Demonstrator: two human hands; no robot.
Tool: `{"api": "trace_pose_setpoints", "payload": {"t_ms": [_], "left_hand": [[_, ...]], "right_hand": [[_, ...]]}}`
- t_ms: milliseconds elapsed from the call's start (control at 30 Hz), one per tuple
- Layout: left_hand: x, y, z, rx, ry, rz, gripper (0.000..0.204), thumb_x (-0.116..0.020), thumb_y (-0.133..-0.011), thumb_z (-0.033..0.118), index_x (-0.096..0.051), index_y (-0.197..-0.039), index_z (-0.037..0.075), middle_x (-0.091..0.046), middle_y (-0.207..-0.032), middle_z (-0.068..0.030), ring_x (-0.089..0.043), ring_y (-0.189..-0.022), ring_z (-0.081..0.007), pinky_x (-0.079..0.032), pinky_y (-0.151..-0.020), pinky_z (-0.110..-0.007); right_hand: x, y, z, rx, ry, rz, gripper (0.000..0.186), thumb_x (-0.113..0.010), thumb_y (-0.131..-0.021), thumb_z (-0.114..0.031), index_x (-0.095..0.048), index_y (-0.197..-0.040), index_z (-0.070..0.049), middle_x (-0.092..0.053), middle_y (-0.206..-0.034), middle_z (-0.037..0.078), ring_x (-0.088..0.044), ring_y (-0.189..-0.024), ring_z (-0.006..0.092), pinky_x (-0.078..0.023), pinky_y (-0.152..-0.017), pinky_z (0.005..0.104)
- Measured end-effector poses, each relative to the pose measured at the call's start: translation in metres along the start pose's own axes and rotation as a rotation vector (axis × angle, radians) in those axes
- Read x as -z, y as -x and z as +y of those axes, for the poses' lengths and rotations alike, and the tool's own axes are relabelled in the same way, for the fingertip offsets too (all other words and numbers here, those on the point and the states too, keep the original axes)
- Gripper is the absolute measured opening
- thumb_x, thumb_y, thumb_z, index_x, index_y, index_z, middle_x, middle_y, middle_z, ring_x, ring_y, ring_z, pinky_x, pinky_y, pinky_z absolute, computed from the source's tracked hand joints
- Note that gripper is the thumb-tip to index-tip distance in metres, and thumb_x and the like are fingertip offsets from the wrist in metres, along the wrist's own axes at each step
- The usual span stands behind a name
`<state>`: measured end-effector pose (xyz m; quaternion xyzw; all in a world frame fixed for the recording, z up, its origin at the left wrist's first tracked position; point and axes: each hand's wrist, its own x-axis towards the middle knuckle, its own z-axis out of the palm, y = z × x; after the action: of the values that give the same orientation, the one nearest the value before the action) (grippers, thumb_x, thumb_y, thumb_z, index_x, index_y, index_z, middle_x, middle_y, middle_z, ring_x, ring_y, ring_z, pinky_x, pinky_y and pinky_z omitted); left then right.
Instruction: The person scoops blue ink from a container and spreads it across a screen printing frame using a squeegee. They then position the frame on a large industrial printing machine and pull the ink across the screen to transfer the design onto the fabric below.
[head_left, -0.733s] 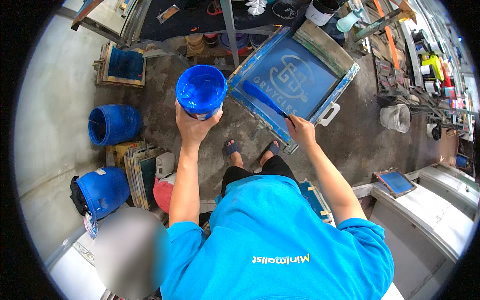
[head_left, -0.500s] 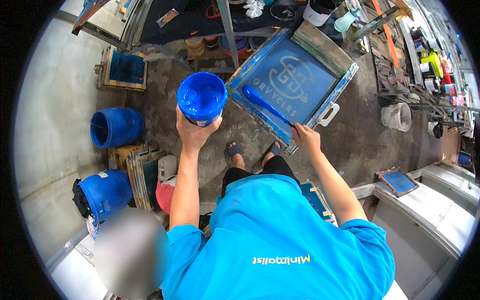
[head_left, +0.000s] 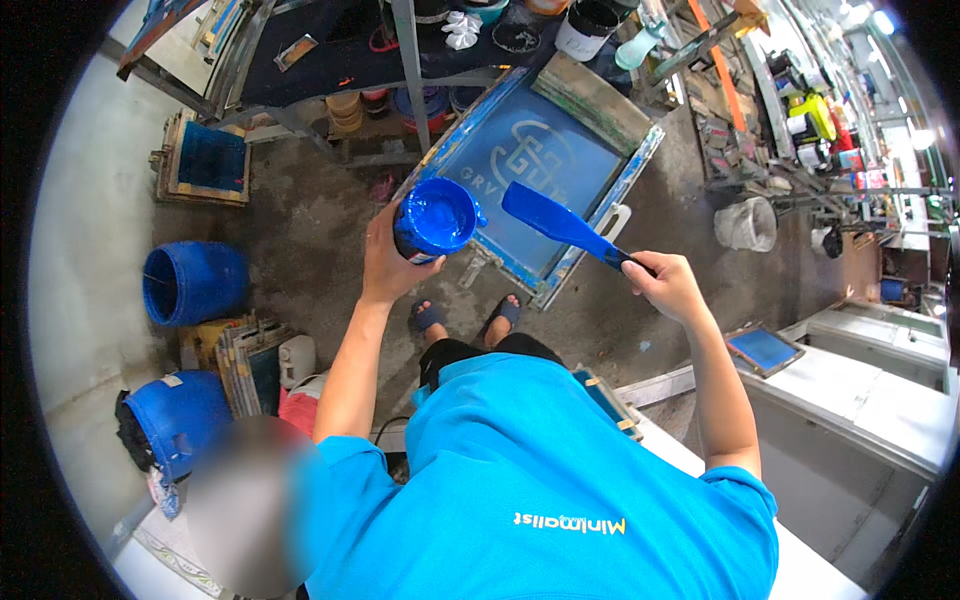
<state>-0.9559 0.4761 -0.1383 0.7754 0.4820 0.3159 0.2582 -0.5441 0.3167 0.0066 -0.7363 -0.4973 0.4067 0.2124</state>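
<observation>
My left hand (head_left: 392, 262) is wrapped round a tub of blue ink (head_left: 437, 218), its open top tipped so that the glossy ink inside shows. Blue ink coats the tub's rim. Between the thumb and fingers of my right hand (head_left: 664, 286) is the dark handle of an ink spatula (head_left: 550, 217), its broad blade covered in blue and pointing up and left towards the tub, apart from it. Beneath both lies a screen printing frame (head_left: 590, 250) with a blue mesh bearing a pale round emblem and lettering; the tub covers part of it.
Two blue barrels (head_left: 205, 283) (head_left: 178, 420) stand at the left, with stacked frames (head_left: 245, 368) beside them. A dark worktable (head_left: 345, 62) with pots is at the far side. On the right are a white bucket (head_left: 745, 225), cluttered shelves and a small blue screen (head_left: 765, 350).
The spatula has lifted from over the mesh, its blade now turned broad side up. My left hand has brought the tub lower and to the right, over the frame's edge. The whole view has shifted.
</observation>
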Motion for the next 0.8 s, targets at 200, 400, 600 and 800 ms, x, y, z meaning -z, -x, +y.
{"api": "trace_pose_setpoints", "payload": {"t_ms": [200, 400, 600, 800], "left_hand": [[-0.029, -0.014, 0.013, -0.028, 0.072, -0.078, 0.115, -0.097, -0.055, 0.030, -0.038, -0.151, 0.008, -0.050, -0.146, -0.0190, -0.046, -0.137, -0.0432, -0.038, -0.115, -0.054], [-0.050, -0.035, 0.046, -0.354, 0.228, -0.012, 0.117, -0.098, -0.049, 0.027, -0.042, -0.149, 0.009, -0.054, -0.144, -0.0166, -0.050, -0.136, -0.0390, -0.038, -0.116, -0.051], [-0.050, -0.047, 0.069, -0.479, 0.183, 0.032, 0.126, -0.101, -0.039, 0.022, -0.041, -0.149, 0.009, -0.053, -0.146, -0.0151, -0.050, -0.137, -0.0387, -0.039, -0.117, -0.050], [-0.039, -0.035, 0.064, -0.366, 0.162, 0.065, 0.115, -0.097, -0.049, 0.025, -0.042, -0.147, 0.007, -0.054, -0.142, -0.0181, -0.051, -0.134, -0.0392, -0.040, -0.113, -0.051]], "right_hand": [[0.065, 0.014, -0.090, 0.018, 0.134, -0.081, 0.024, -0.070, -0.098, -0.021, -0.076, -0.097, 0.002, -0.063, -0.066, -0.002, -0.054, -0.060, 0.0049, -0.042, -0.054, 0.0247], [0.060, -0.004, -0.141, 0.429, 0.702, -0.097, 0.022, -0.068, -0.096, -0.024, -0.075, -0.093, -0.003, -0.065, -0.069, 0.016, -0.062, -0.057, 0.0283, -0.049, -0.057, 0.0379], [0.045, -0.035, -0.134, 0.308, 0.463, -0.341, 0.030, -0.067, -0.099, -0.026, -0.069, -0.080, -0.002, -0.059, -0.058, 0.008, -0.053, -0.046, 0.0172, -0.042, -0.047, 0.0322], [0.056, -0.027, -0.097, -0.210, -0.067, -0.449, 0.033, -0.069, -0.100, -0.028, -0.068, -0.076, -0.005, -0.058, -0.062, -0.002, -0.048, -0.048, 0.0055, -0.034, -0.043, 0.0243]]}}
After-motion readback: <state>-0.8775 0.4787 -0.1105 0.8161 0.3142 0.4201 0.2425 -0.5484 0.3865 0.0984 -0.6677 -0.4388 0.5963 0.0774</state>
